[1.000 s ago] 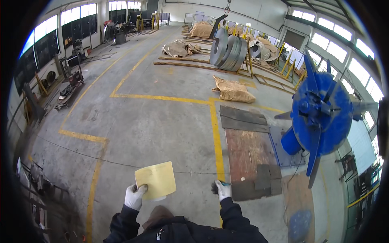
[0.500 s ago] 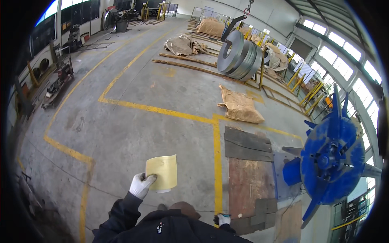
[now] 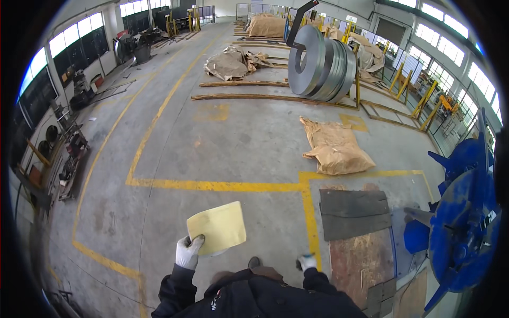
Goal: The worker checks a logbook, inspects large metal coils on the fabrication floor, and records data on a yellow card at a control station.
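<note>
My left hand (image 3: 187,252), in a white work glove, grips a pale yellow sheaf of paper (image 3: 217,228) by its near left corner, thumb on top. A white edge shows beneath the yellow sheet. The paper is held up in front of me, above the concrete floor. Low at my right side, my right hand (image 3: 306,262) wears a white glove with dark fingertips. Its fingers look curled, and a small bluish bit shows at them, too small to name.
Ahead stand steel strip coils (image 3: 321,66) with a dark C-hook (image 3: 300,24). A brown paper-wrapped bundle (image 3: 339,148) lies on the floor. Dark mats (image 3: 354,212) and a blue machine with radiating arms (image 3: 461,222) are at right. Yellow lines (image 3: 217,185) mark the floor.
My view has shifted: the coils and wrapped bundle sit farther right, and the blue machine is nearer the right rim. The yellow paper has tilted in my left hand. My shoe now shows.
</note>
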